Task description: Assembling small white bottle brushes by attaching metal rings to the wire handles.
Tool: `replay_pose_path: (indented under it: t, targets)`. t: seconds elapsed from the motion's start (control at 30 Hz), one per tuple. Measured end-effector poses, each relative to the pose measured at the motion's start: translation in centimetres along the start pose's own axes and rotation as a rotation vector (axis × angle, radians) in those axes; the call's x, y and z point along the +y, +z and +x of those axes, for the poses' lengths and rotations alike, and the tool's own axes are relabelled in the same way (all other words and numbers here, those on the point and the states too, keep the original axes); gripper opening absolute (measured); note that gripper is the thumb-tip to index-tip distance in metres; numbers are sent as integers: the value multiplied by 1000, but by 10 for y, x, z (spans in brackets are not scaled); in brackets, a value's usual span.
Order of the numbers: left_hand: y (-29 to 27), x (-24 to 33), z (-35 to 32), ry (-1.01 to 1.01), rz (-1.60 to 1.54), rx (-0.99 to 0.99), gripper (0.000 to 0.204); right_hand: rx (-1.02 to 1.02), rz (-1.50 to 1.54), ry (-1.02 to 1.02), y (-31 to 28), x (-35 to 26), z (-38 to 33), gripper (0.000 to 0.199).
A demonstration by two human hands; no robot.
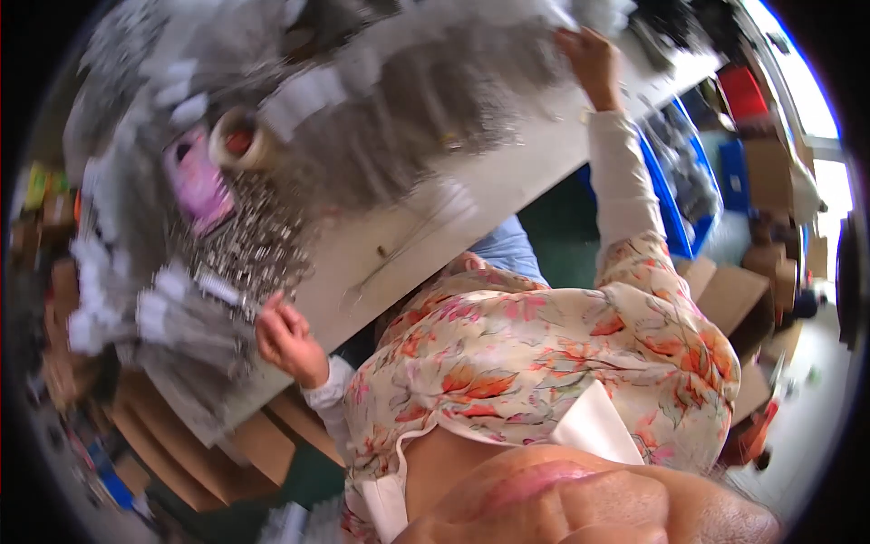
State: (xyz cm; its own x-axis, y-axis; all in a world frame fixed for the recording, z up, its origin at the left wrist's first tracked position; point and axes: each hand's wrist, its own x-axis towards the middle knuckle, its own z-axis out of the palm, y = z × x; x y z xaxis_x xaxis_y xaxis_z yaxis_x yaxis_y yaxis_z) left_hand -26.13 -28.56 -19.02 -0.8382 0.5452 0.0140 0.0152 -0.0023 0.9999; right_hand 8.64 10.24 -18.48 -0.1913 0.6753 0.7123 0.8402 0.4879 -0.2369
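Observation:
My left hand (292, 343) is over the near left part of the white table, its fingers curled together. Beside it spreads a pile of small shiny metal pieces (263, 227); whether one is between the fingertips cannot be made out. Far to the right my right hand (594, 71) reaches over the table with bent, closed fingers, next to a blurred whitish strip (560, 14). What it grips is too smeared to name. Between the hands lie grey bundles with white ends (399, 109). Thin wire-like strands (412, 240) rest near the table's front edge.
A phone in a pink-purple case (198, 181) and a roll of tape (240, 140) lie at the left among more grey-white bundles (172, 313). A blue crate (684, 181) holding bagged goods stands right of the table (507, 181). Cardboard boxes (199, 444) stand below left.

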Motion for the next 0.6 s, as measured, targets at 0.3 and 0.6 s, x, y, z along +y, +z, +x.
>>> replay_pose_path:
  t: [0.3, 0.6]
  targets:
    - [-20, -13, -2, -31, -411, -78, 27, 35, 334, 284, -10, 80, 59, 21]
    - [-1, 25, 4, 38, -225, -217, 25, -366, 909, -150, -56, -114, 79, 21]
